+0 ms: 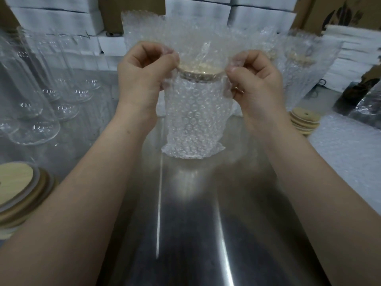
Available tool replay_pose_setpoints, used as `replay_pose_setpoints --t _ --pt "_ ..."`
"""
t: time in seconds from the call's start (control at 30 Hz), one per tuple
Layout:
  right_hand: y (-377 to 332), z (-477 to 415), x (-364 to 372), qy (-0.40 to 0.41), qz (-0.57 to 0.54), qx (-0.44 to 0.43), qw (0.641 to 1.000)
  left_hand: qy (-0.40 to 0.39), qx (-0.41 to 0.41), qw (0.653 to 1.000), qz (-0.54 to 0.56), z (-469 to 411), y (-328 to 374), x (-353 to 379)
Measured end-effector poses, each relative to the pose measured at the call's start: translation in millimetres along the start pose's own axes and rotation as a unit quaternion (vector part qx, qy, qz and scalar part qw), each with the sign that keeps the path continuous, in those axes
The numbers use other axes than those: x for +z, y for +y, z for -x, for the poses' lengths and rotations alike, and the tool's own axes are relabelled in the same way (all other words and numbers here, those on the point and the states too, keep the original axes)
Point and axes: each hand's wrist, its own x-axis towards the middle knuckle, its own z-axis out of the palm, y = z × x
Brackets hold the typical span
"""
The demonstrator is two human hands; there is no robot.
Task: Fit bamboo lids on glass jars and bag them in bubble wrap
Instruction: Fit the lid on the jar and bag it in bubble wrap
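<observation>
A glass jar with a bamboo lid stands upright inside a clear bubble wrap bag on the steel table. My left hand pinches the bag's left edge at lid height. On the other side my right hand pinches the right edge at the same height. The bag's open top rises loosely above the lid. The jar's glass shows only faintly through the bubbles.
Several bare glass jars stand at the left. Bamboo lids are stacked at the near left and at the right. Bagged jars stand behind, flat bubble wrap lies at the right, and white boxes line the back.
</observation>
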Motion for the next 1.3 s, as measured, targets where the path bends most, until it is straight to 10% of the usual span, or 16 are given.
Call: replay_pose_setpoints --t 0.67,1.3 --pt "13 11 4 -0.005 -0.156 0.066 0.985 -0.138 -0.141 0.955 0.222 7 -21 -22" --pt "19 27 12 0.131 -0.004 0.005 0.991 -0.118 -0.199 0.944 0.234 16 -35 -21"
